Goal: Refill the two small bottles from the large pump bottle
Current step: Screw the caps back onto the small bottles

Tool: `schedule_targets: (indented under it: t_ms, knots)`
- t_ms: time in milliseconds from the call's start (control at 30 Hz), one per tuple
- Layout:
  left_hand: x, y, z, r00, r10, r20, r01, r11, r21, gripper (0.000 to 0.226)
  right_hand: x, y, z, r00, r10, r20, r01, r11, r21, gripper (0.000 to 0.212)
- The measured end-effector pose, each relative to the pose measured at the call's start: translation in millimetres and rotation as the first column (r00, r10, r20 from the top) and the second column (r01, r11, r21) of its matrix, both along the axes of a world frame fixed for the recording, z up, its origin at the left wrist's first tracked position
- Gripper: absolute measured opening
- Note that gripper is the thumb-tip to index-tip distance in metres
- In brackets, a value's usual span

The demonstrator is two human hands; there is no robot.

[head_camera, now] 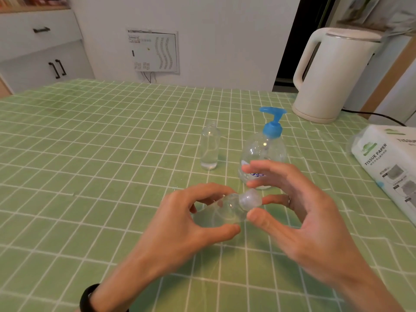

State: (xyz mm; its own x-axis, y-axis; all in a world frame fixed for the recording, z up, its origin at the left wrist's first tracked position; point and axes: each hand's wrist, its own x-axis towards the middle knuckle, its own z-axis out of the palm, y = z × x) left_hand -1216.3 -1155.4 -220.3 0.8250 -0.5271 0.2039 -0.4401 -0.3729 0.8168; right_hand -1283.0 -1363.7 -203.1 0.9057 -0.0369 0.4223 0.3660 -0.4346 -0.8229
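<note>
We see the left hand (191,212) grasping a small clear bottle (216,212), tilted near-flat just over the tabletop (90,154); right hand (304,212) pinches its cap (250,199), fingers motion-blurred; pump bottle (263,149) partly hidden behind them; second small bottle (210,147) upright, uncapped, beside it; tissue pack (387,163) cut off at the right edge; kettle (333,75) far right; tabletop runs wide to the left.

A white wall (213,30) fills the top of the frame. A white cabinet (40,48) with dark handles stands upper left, a printed panel (153,52) top centre, a dark doorway (290,41) upper right. A green checked tablecloth (90,131) spreads below.
</note>
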Motion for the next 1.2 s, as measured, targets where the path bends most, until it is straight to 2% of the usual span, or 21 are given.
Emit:
schedule_targets:
  t_ms: [100,233,367,500,633,733,867,967,1067,1200]
  knots:
    - [0.8,0.2,-1.0,1.0,-0.001,0.001,0.001,1.0,-0.004,0.045,0.0,0.2,-2.4,0.998,-0.032,0.057,0.033,0.999,-0.012,0.044]
    - [1.3,-0.2,-1.3,1.0,-0.003,0.017,0.003,1.0,0.005,0.046,-1.1,-0.3,1.0,1.0,-0.01,0.0,0.01,1.0,0.007,0.048]
    - [1.5,0.3,-1.7,1.0,0.0,0.022,0.0,1.0,0.005,0.045,-0.1,-0.5,-0.7,1.0,-0.018,0.015,0.019,0.996,-0.083,0.024]
    - [1.3,0.6,-2.1,1.0,0.003,0.024,-0.003,1.0,0.014,0.046,-0.4,-1.5,1.2,1.0,-0.022,-0.014,0.021,0.997,-0.07,0.032]
    - [1.8,1.7,-2.2,1.0,0.003,0.024,-0.004,1.0,0.016,0.045,-0.5,-1.6,0.5,0.999,-0.033,-0.024,0.03,0.994,-0.109,0.026]
    - [1.7,2.0,-2.1,1.0,0.003,0.03,-0.004,1.0,0.021,0.047,-0.2,-2.9,-0.6,0.998,-0.028,-0.061,0.021,0.993,-0.115,0.034]
    - [1.9,2.6,-2.4,0.999,0.001,0.033,-0.002,1.0,0.022,0.048,-0.8,-2.6,-0.2,0.998,-0.038,-0.056,0.03,0.991,-0.132,0.019]
    - [2.2,2.2,-2.3,0.999,0.001,0.04,-0.002,1.0,0.028,0.047,-1.7,-3.9,0.6,0.997,-0.023,-0.072,0.015,0.994,-0.109,0.033]
    - [2.6,2.5,-1.9,0.999,0.0,0.042,-0.001,0.999,0.032,0.047,-2.0,-4.8,-0.2,0.997,-0.036,-0.061,0.027,0.99,-0.138,0.024]
    - [2.1,2.4,-0.9,0.999,0.003,0.051,-0.005,0.999,0.035,0.048,-2.7,-6.5,1.2,0.997,-0.013,-0.081,0.003,0.993,-0.122,0.036]
